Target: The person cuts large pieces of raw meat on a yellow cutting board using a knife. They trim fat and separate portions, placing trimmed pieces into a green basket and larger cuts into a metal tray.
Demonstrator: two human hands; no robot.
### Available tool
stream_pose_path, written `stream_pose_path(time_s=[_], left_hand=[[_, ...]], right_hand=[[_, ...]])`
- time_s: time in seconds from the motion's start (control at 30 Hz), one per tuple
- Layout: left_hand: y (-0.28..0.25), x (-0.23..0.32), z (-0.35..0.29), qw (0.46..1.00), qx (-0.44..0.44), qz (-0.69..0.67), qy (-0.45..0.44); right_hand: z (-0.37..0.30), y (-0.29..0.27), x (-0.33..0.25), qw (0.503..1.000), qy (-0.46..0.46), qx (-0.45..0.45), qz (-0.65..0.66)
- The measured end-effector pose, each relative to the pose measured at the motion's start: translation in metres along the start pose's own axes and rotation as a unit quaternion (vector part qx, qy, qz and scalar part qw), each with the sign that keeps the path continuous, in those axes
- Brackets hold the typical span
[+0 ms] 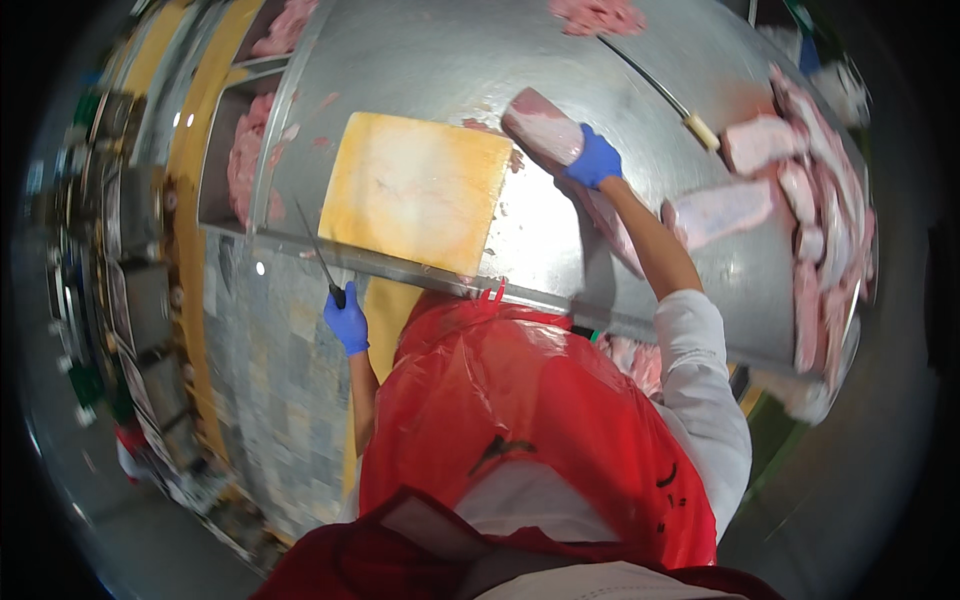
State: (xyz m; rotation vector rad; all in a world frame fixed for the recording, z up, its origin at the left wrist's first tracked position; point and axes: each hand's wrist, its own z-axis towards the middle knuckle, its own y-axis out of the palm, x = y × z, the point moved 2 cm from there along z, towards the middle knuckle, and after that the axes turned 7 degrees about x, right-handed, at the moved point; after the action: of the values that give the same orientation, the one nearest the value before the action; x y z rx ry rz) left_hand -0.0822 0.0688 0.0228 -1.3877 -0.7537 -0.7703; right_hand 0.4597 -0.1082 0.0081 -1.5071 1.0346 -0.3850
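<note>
My left hand [347, 320], in a blue glove, is closed round the black handle of a knife [320, 252]. Its thin blade points up and away, just left of the cutting board. My right hand [596, 158], also blue-gloved, grips the near end of a thick slab of raw meat [538, 122] on the steel table. More pale meat [608, 225] lies beside my right forearm; whether it joins the slab I cannot tell. Between my hands is a yellow cutting board [415, 190] with a worn, whitish middle and nothing lying on it.
Raw meat cuts [730, 210] and long strips [835, 200] are heaped at the steel table's [420, 60] right end. A sharpening steel with a cream handle [702, 132] lies beyond my right hand, near pink trimmings [598, 15]. Metal bins at left hold pink meat [248, 160].
</note>
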Motion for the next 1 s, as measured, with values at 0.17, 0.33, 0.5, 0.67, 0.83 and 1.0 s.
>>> stream_pose_path(time_s=[0.17,0.33,0.5,0.67,0.83,1.0], left_hand=[[-0.019,0.008,-0.012,0.999,0.045,-0.005,-0.025],[-0.025,-0.027,0.027,0.999,0.033,0.022,-0.037],[-0.01,-0.038,0.102,0.998,0.001,-0.062,-0.02],[-0.013,-0.056,0.161,0.998,-0.06,-0.037,-0.002],[-0.044,-0.045,0.189,0.991,-0.12,-0.045,0.032],[-0.028,-0.065,0.203,0.927,-0.282,-0.244,-0.05]], right_hand=[[0.004,0.001,0.007,0.966,-0.05,-0.039,0.252],[-0.036,-0.037,-0.089,0.912,-0.242,0.026,0.33],[-0.051,-0.011,-0.255,0.954,-0.275,0.013,0.119],[-0.045,0.109,-0.338,0.943,-0.311,0.013,-0.115],[-0.044,0.119,-0.358,0.958,-0.24,-0.034,-0.154],[-0.11,0.169,-0.421,0.937,-0.341,0.073,-0.032]])
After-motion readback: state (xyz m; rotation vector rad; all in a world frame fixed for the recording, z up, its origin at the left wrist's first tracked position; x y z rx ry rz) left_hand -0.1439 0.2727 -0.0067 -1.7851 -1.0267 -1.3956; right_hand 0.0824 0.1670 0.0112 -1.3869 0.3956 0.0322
